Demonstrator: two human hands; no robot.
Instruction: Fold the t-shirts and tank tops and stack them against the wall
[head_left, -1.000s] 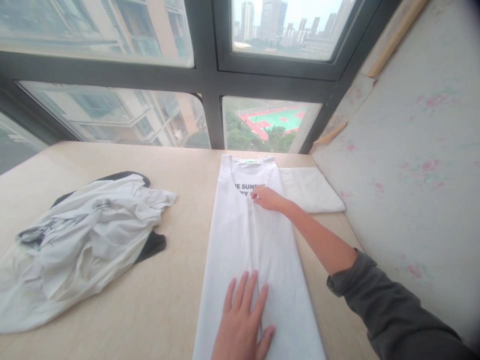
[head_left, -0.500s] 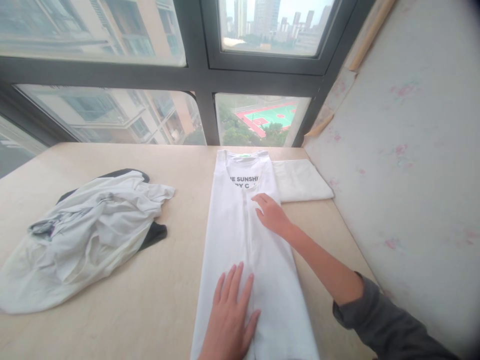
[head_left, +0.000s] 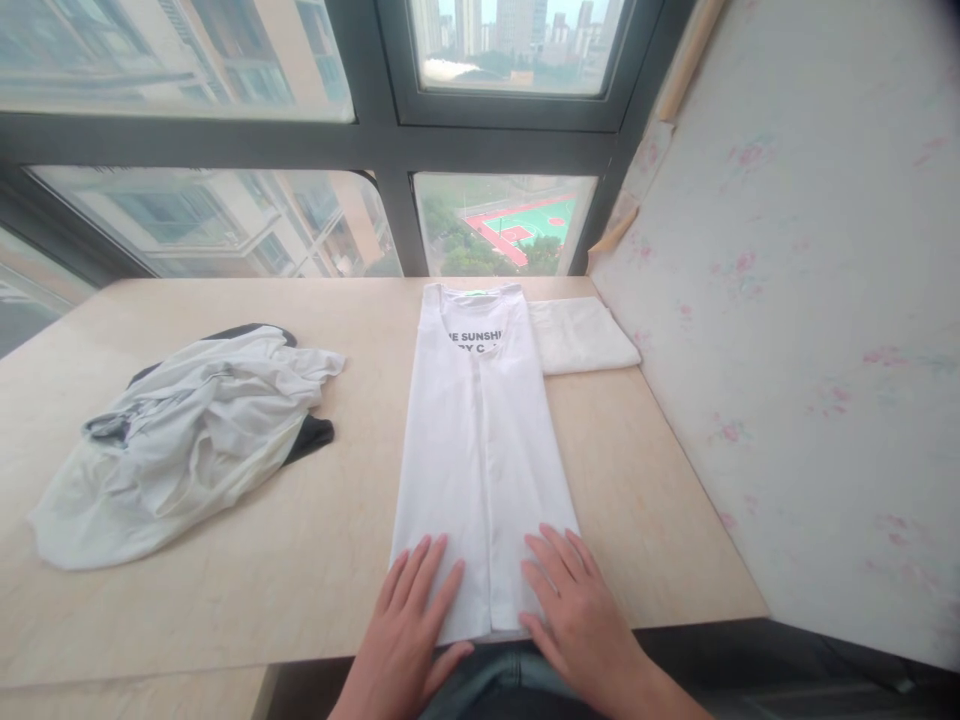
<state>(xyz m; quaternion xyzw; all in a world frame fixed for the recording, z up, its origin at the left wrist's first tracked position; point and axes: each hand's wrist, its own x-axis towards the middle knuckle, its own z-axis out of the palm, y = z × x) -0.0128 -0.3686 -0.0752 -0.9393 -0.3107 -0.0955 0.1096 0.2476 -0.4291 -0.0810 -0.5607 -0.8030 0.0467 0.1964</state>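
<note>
A white T-shirt point(head_left: 442, 430) lies face down, its sides folded inward so that the two edges meet along the middle. Dark lettering shows inside its neck opening, at the far end. Near the table's front edge, my left hand point(head_left: 412, 620) lies flat on the lower left corner of the shirt, fingers spread. On the lower right corner my right hand point(head_left: 574, 600) rests in the same way, fingers apart. Neither hand grips the cloth. The shirt's hem reaches the table edge between them.
A folded white cloth point(head_left: 581, 335) lies at the back right, against the T-shirt. To the left is a crumpled heap of white and black clothes point(head_left: 202, 430). The wooden table point(head_left: 360, 480) meets a window point(head_left: 510, 225) behind and a papered wall point(head_left: 765, 330) on the right.
My right hand has come back from the upper part of the shirt to its lower right corner. My left hand has moved slightly left and nearer. The view has shifted, showing the table's front edge.
</note>
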